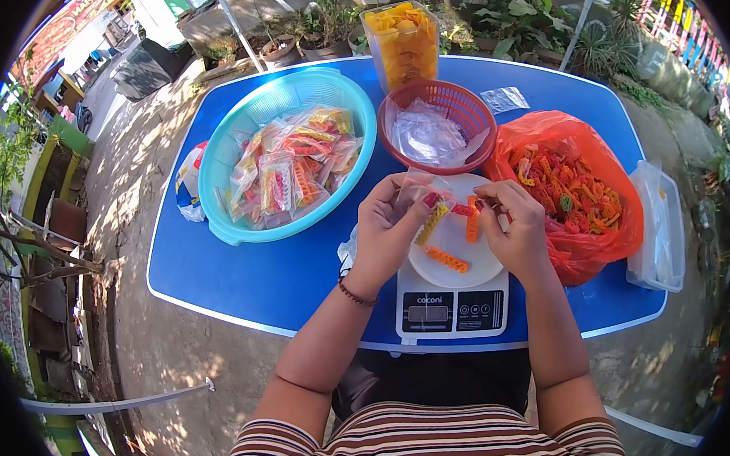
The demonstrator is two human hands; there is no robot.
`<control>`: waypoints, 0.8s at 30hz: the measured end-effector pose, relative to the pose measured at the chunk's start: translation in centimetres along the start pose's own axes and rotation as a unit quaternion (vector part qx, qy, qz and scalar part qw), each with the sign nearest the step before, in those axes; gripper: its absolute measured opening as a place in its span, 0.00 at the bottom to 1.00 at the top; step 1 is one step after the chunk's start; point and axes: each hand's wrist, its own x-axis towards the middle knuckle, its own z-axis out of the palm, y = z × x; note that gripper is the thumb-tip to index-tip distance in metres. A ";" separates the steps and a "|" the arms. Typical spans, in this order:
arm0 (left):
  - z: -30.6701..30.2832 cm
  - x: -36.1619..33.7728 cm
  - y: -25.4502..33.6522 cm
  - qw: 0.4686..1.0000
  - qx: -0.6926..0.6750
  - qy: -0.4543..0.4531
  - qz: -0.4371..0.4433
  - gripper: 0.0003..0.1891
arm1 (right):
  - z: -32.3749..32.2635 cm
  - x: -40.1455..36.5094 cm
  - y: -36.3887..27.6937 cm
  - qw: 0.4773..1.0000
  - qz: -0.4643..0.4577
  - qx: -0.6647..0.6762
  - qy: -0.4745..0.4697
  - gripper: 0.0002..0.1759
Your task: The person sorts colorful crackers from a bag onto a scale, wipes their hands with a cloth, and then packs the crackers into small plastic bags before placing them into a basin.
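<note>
My left hand pinches a small clear plastic bag with a yellow snack piece at it, over the white plate. My right hand has its fingers closed on a red snack piece at the bag's side. An orange piece is just beside my right fingertips. Another orange piece lies on the white plate, which rests on the white kitchen scale. The scale's display shows no readable figure.
A turquoise basket of filled bags stands left. Behind the plate is a red basket with empty bags, and beyond it a container of yellow chips. Right are a red bag of snack pieces and a clear box.
</note>
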 end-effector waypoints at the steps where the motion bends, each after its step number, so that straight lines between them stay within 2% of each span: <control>1: 0.0 0.0 0.0 1.000 -0.002 0.005 0.002 0.12 | 0.0 0.0 0.1 1.000 -0.009 -0.003 0.002 0.14; 4: -0.2 0.1 -0.1 1.000 -0.006 0.015 0.005 0.12 | -0.5 0.1 -0.7 0.999 0.030 -0.005 -0.021 0.16; 7: -0.1 0.1 -0.1 1.000 -0.004 0.021 0.006 0.12 | -1.1 0.4 -1.0 0.988 -0.091 -0.095 -0.078 0.16; 10: 0.0 0.1 0.1 1.000 -0.010 0.026 0.006 0.12 | -0.6 0.0 -1.6 0.981 -0.013 -0.111 -0.159 0.16; 13: -0.3 0.2 0.1 1.000 -0.020 0.020 0.005 0.13 | 0.8 -0.5 -1.5 0.969 -0.062 -0.213 -0.111 0.14; 16: -0.3 0.2 0.1 1.000 -0.018 0.017 0.005 0.14 | 0.8 -0.7 -1.5 0.967 -0.054 -0.210 -0.137 0.13; 19: -0.2 0.2 0.0 0.999 0.005 0.032 -0.013 0.15 | 0.8 -0.6 -1.3 0.968 -0.075 -0.211 -0.115 0.13; 22: 0.1 0.1 0.0 0.999 0.019 0.031 -0.028 0.14 | 0.9 -0.4 -0.4 0.995 -0.057 -0.072 -0.040 0.11; 24: 0.0 -0.2 -0.2 0.998 0.039 0.029 -0.031 0.14 | 0.8 -0.1 -1.0 0.998 -0.061 -0.028 0.016 0.10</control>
